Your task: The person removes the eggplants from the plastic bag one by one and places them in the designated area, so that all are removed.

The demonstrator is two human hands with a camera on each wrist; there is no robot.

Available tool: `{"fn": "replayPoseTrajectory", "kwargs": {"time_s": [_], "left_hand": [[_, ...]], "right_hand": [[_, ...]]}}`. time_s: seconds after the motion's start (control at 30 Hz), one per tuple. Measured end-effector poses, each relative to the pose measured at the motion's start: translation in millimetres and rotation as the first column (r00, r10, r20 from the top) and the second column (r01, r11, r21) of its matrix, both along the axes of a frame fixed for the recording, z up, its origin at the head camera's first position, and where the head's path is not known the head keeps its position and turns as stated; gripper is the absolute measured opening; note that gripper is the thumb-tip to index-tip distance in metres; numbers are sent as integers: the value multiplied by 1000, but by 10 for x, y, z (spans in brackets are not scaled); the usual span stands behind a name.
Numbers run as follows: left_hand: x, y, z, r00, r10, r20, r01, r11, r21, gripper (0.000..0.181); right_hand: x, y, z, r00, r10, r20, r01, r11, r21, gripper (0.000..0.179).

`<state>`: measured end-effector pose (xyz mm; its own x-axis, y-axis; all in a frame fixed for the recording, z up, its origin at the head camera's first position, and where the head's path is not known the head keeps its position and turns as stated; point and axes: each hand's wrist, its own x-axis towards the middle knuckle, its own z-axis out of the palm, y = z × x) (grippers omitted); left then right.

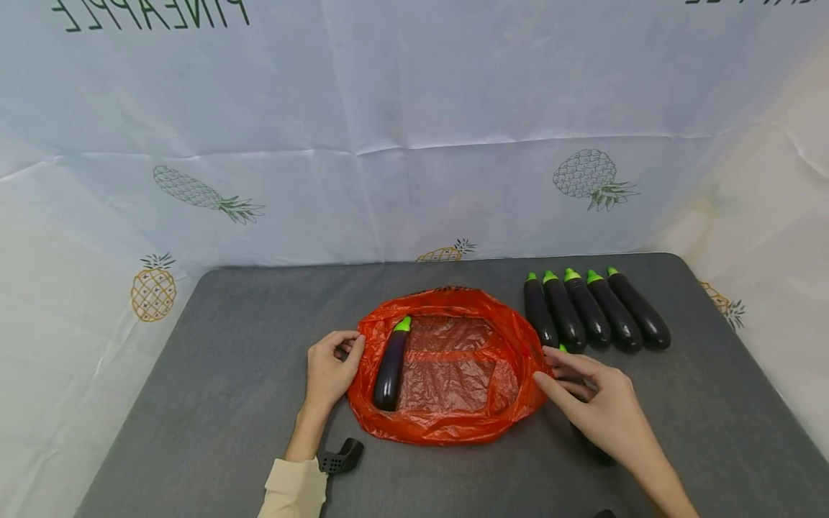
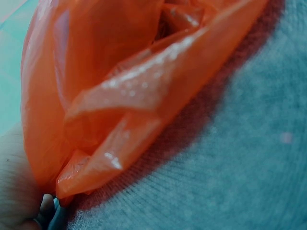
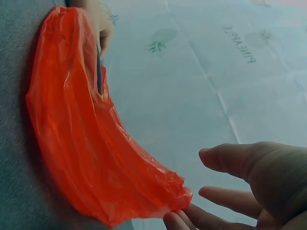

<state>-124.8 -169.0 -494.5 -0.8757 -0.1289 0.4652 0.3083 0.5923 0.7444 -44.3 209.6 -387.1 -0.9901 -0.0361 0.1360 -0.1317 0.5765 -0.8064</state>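
Observation:
A red plastic bag [image 1: 447, 432] lies with its mouth spread wide and its rim rolled down. Inside it, along the left side, rests one eggplant [image 1: 390, 374] with a green cap. My left hand [image 1: 333, 365] pinches the bag's left rim between thumb and fingers; in the left wrist view the red film [image 2: 110, 120] hides most of that hand. On the right, my right hand [image 1: 599, 406] has thumb and fingers apart, and its lower fingers [image 3: 175, 221] touch the bag's edge. Another eggplant [image 1: 594, 446] lies beneath this hand, mostly covered by it.
Several eggplants [image 1: 589, 313] lie side by side at the back right of the grey table [image 1: 259, 324], green caps pointing away. Behind the table hangs a white cloth [image 1: 401, 194] printed with pineapples. A black strap piece [image 1: 341, 457] sits at my left wrist.

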Motion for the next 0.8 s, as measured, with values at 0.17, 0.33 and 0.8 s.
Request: {"fn": "replayPoseTrajectory", "kwargs": {"time_s": [0.17,0.33,0.8], "left_hand": [[1,1,0,1000,0,7,0,1000,0,4],[-1,0,2,1000,7,14,-7,1000,-7,4],[-4,-8,-2,1000,-1,-2,1,1000,-7,6]], "right_hand": [[-2,-37,45,998,-5,-66,5,1000,6,40],[-19,-81,73,996,13,-89,-13,1000,-7,39],[-150,-355,36,993,113,-29,-115,986,-122,38]]}}
